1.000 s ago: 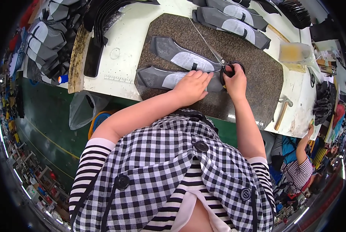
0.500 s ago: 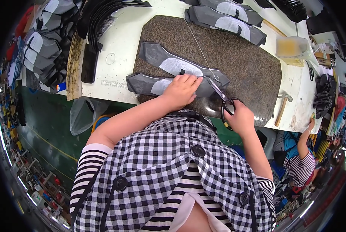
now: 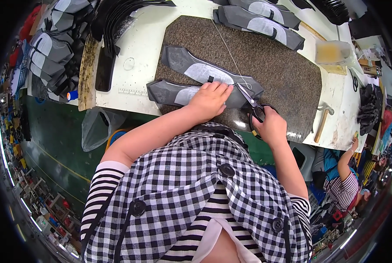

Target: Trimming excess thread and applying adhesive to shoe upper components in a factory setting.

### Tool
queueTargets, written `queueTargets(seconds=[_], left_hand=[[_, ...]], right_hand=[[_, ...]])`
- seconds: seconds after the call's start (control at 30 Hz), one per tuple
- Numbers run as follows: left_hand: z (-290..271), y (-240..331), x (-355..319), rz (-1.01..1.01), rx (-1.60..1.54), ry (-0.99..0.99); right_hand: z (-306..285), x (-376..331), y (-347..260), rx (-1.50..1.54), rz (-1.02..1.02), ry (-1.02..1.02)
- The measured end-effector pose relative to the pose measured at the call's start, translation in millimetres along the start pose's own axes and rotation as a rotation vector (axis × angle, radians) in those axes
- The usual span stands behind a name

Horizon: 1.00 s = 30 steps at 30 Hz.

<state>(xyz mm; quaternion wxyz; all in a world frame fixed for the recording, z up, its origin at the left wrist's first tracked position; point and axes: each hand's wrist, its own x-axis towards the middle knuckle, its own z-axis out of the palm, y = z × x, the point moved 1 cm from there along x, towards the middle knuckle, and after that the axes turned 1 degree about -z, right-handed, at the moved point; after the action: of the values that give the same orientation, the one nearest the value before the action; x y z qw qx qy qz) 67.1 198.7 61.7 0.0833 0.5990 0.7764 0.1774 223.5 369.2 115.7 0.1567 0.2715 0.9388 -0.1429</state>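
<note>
Grey near piece (image 3: 166, 92) lies beneath a flat left hand (image 3: 208, 100), thread (image 3: 227, 48) apparently uncut (right hand (image 3: 272, 127), grip closed around scissors (image 3: 253, 103)).

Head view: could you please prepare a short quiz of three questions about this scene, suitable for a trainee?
1. What does the right hand hold?
A) a phone
B) scissors
C) a plastic bag
2. True or false: the left hand rests on the lower grey piece.
3. Which wooden-handled tool lies to the right of the speckled board?

Key: 1. B; 2. true; 3. the hammer.
</note>
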Motion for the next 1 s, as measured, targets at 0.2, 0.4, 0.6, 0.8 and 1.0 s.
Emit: queueTargets(seconds=[0.2,0.4,0.6,0.8,1.0], left_hand=[[1,-3,-1,-0.009,-0.007,0.004],[-3,-3,-2,0.001,-0.080,-0.028],[-29,-20,-40,0.077,-0.228,0.045],[-40,-46,-75,-0.187,-0.174,-0.027],[-56,-46,-55,-0.072,-0.077,-0.116]], right_hand=[[18,-5,36,0.098,-0.216,0.230],[17,54,-11,0.338,-0.331,0.459],[35,76,14,0.878,0.021,0.472],[-29,70,11,1.199,-0.189,0.456],[3,75,3,0.676,0.006,0.255]])
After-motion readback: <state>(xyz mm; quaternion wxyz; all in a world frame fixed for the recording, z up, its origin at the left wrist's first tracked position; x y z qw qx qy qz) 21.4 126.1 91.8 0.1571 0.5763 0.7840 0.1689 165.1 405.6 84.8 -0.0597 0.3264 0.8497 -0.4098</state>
